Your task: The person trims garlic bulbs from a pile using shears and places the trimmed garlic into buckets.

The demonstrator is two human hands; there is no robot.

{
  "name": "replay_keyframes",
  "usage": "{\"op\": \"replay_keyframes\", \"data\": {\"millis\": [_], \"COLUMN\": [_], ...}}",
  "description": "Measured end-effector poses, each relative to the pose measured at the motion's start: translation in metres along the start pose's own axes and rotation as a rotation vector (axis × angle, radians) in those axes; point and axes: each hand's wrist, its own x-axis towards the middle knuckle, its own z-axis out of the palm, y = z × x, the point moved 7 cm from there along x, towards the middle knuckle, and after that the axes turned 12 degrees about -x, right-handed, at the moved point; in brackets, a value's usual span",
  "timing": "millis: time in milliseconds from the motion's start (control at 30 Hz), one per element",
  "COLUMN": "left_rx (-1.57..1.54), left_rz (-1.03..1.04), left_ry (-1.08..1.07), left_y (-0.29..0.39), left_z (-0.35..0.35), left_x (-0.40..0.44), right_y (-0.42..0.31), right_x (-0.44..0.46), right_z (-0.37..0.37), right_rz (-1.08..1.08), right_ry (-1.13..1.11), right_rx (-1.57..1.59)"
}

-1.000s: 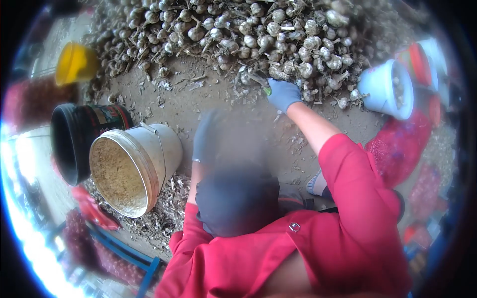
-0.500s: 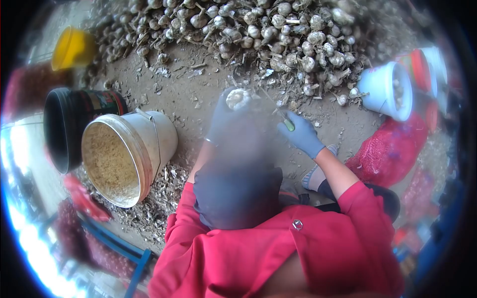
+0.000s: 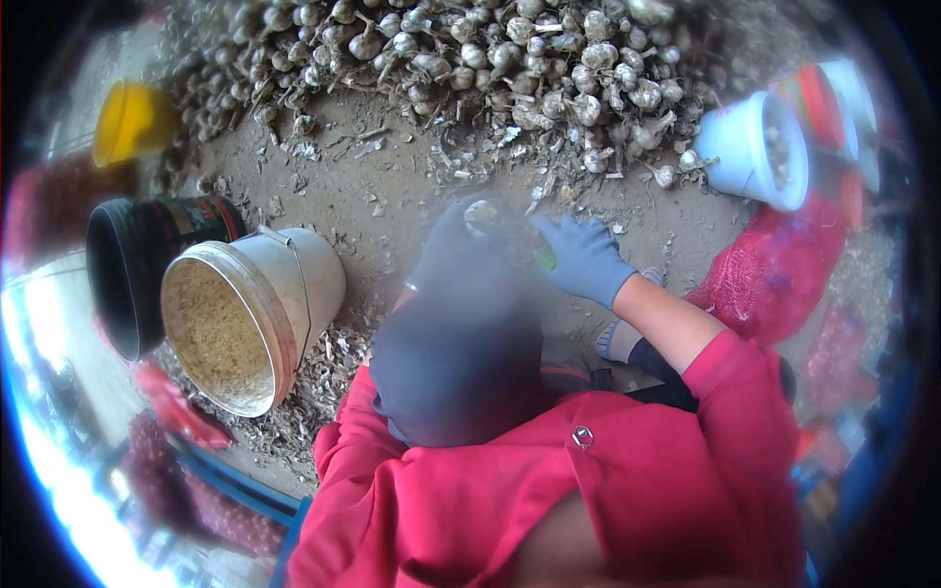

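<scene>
My left hand (image 3: pixel 449 243), in a grey glove, is closed around a pale garlic bulb (image 3: pixel 481 217); a blur over the middle of the view softens both. Just to the right, my right hand (image 3: pixel 588 261), gloved alike, grips a small tool by its green handle (image 3: pixel 545 259). Its blade cannot be made out now, though a thin one showed earlier, like a knife's. Beyond both hands lies a large heap of garlic bulbs (image 3: pixel 510 59) with dry stems.
At left stand a white bucket (image 3: pixel 319 284) tipped toward me, a black bucket (image 3: pixel 116 284) and a yellow bucket (image 3: pixel 123 122). A light blue bucket (image 3: pixel 730 152) and a red mesh sack (image 3: pixel 765 274) are at right. Dry skins (image 3: pixel 333 363) litter the ground.
My right hand has come left and up, closer to my left hand. Less of the garlic bulb shows than before. The whole view has shifted slightly.
</scene>
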Motion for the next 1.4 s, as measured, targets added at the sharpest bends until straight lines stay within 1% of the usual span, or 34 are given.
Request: {"op": "replay_keyframes", "data": {"millis": [100, 200, 300, 400, 467, 500, 567, 600, 633, 667, 733, 767, 867, 933, 1000, 1033, 1100, 1133, 1167, 1233, 1267, 1333, 1367, 1400], "left_rx": [-0.012, -0.075, -0.272, -0.296, -0.35, -0.425, -0.752, -0.901, -1.106, -1.295, -1.227, -1.261, -1.173, -1.053, -0.697, -0.363, -0.408, -0.784, -0.876, -1.057, -1.143, -0.562, -0.267, -0.312], "left_rz": [-0.059, -0.144, -0.204, -0.083, -0.093, -0.035, 0.108, 0.239, 0.428, 0.617, 0.849, 0.835, 0.629, 0.384, 0.138, 0.211, 0.064, -0.152, -0.321, -0.369, -0.397, -0.02, 0.166, 0.178], "left_ry": [0.054, 0.066, -0.008, -0.055, -0.054, -0.04, 0.295, 0.231, -0.033, -0.305, -0.384, -0.381, -0.133, 0.166, 0.185, 0.168, 0.159, 0.157, 0.136, 0.084, 0.049, 0.029, 0.021, 0.016], "left_y": [0.002, 0.005, 0.002, 0.011, 0.025, 0.047, 0.045, 0.073, 0.07, 0.065, 0.137, 0.139, 0.099, 0.059, 0.019, -0.004, -0.027, -0.024, -0.009, -0.015, -0.017, -0.001, 0.009, -0.001], "left_z": [0.0, 0.001, 0.005, 0.01, 0.001, -0.004, -0.058, -0.07, -0.11, -0.142, -0.109, -0.106, -0.086, -0.073, -0.07, -0.075, -0.06, -0.035, -0.016, -0.004, 0.003, -0.006, -0.006, -0.01], "left_x": [-0.004, -0.004, -0.008, -0.006, -0.013, -0.025, -0.04, -0.066, -0.076, -0.089, -0.116, -0.117, -0.083, -0.059, -0.026, -0.005, 0.026, 0.031, 0.03, 0.037, 0.039, 0.045, 0.044, 0.046], "right_y": [0.001, 0.009, 0.021, 0.021, 0.032, 0.039, 0.056, 0.064, 0.07, 0.076, 0.085, 0.089, 0.096, 0.097, 0.096, 0.089, 0.071, 0.06, 0.048, 0.028, 0.025, 0.018, 0.014, 0.012], "right_x": [-0.001, 0.0, 0.006, 0.003, 0.004, 0.004, 0.008, 0.011, 0.012, 0.019, 0.037, 0.049, 0.082, 0.094, 0.097, 0.087, 0.062, 0.048, 0.035, 0.011, 0.004, -0.005, -0.001, 0.0], "right_z": [0.004, 0.01, 0.024, 0.029, 0.039, 0.046, 0.058, 0.061, 0.057, 0.058, 0.061, 0.061, 0.06, 0.061, 0.071, 0.063, 0.065, 0.063, 0.057, 0.042, 0.041, 0.041, 0.05, 0.051], "right_rz": [-0.019, -0.057, -0.074, 0.029, 0.214, 0.305, 0.382, 0.421, 0.494, 0.52, 0.56, 0.585, 0.698, 0.668, 0.67, 0.58, 0.466, 0.406, 0.346, 0.231, 0.251, 0.289, 0.221, 0.206], "right_ry": [-0.052, 0.052, 0.041, 0.081, 0.002, -0.038, -0.02, -0.014, -0.138, -0.147, -0.158, -0.086, 0.019, 0.045, 0.099, 0.184, 0.046, -0.031, -0.093, -0.205, -0.231, -0.278, -0.136, -0.1], "right_rx": [0.02, 0.072, 0.157, 0.263, 0.396, 0.462, 0.513, 0.542, 0.579, 0.593, 0.618, 0.576, 0.566, 0.635, 0.69, 0.671, 0.954, 1.096, 1.165, 1.305, 1.3, 1.288, 1.43, 1.421]}}
